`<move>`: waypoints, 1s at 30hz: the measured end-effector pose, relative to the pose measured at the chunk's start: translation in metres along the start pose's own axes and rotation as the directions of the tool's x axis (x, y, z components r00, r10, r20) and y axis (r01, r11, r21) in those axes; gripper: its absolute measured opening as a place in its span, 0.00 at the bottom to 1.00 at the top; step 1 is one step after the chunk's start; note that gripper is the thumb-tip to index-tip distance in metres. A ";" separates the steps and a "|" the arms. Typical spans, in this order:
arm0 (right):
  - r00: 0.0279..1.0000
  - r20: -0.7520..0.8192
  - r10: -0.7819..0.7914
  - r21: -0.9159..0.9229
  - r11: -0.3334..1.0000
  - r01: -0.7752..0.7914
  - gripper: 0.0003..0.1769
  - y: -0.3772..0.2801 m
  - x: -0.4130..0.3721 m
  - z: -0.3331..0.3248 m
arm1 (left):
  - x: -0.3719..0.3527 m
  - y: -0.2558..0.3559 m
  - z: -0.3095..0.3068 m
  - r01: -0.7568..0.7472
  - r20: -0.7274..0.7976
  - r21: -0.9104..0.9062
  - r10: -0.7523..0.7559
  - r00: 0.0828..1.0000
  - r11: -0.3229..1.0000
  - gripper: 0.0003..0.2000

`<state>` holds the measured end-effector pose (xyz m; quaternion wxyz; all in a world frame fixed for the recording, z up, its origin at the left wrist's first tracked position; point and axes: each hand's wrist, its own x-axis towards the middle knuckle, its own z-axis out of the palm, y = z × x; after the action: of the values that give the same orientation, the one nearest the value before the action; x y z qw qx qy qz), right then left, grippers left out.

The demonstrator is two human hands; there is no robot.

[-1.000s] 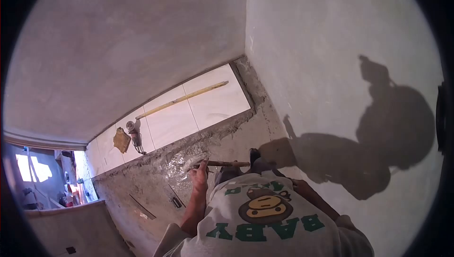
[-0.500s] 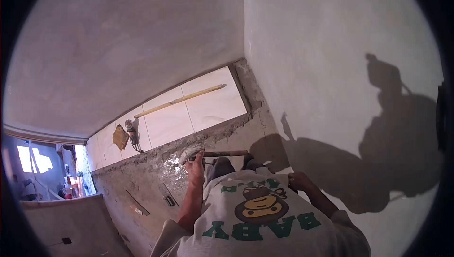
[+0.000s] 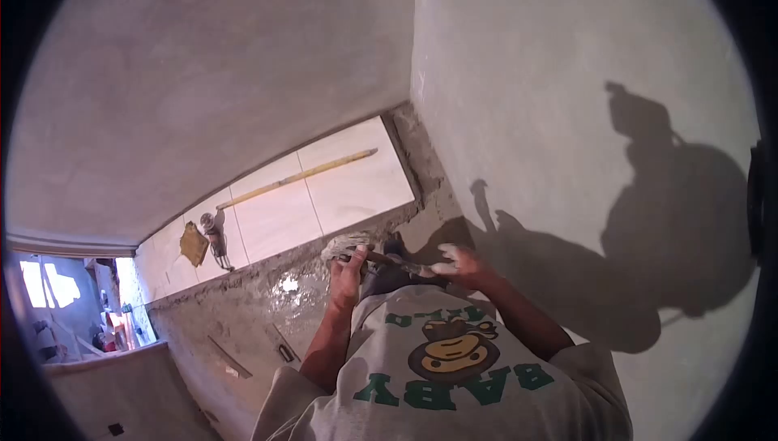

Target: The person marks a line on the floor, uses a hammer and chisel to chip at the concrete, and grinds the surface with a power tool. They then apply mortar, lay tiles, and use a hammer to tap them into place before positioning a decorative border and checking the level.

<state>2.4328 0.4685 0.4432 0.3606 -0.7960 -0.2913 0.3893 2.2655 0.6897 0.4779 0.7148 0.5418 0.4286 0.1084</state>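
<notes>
My left hand (image 3: 346, 276) is closed around a brush near its head. The brush head (image 3: 347, 245) is pale, shaggy and grimy, and its dark wooden handle (image 3: 387, 259) points right across my knees. At the handle's far end is my right hand (image 3: 463, 267), its fingers apart, fingertips right beside the handle. Just beyond the brush runs a row of white tiles (image 3: 356, 172) along the wall, edged with rough grey mortar. A wet, shiny patch (image 3: 289, 284) lies on the floor left of my left hand.
On the tiles lie a long yellowish bar (image 3: 300, 176), a corded hand tool (image 3: 214, 238) and a brownish-yellow piece (image 3: 193, 244). Flat tools, one with a handle (image 3: 284, 352), rest on the floor at left. Plastered walls meet at the corner ahead; a bright opening (image 3: 57, 284) is far left.
My right hand has come up from my side to the handle's end. The brush has moved right and slightly away, its handle now tilted. My view has shifted a little.
</notes>
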 end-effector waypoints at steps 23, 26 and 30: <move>0.778 -0.140 0.613 -0.075 0.777 -0.625 0.16 0.053 0.061 -0.010 | 0.144 -0.022 -0.036 0.184 0.008 0.547 -0.225 0.974 0.816 0.10; 0.673 -0.043 0.739 0.116 0.672 -0.731 0.15 0.059 0.056 -0.026 | 0.146 -0.026 -0.032 0.160 -0.003 0.560 -0.191 0.981 0.813 0.10; 0.626 0.001 0.779 -0.152 0.619 -0.770 0.15 0.075 0.076 -0.041 | 0.155 -0.015 -0.018 0.197 -0.034 0.531 -0.212 0.977 0.824 0.14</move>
<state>2.5203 0.4679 0.3697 0.0920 -0.8528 0.0422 0.5123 2.3427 0.7922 0.3872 0.5501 0.6706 0.4878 -0.0987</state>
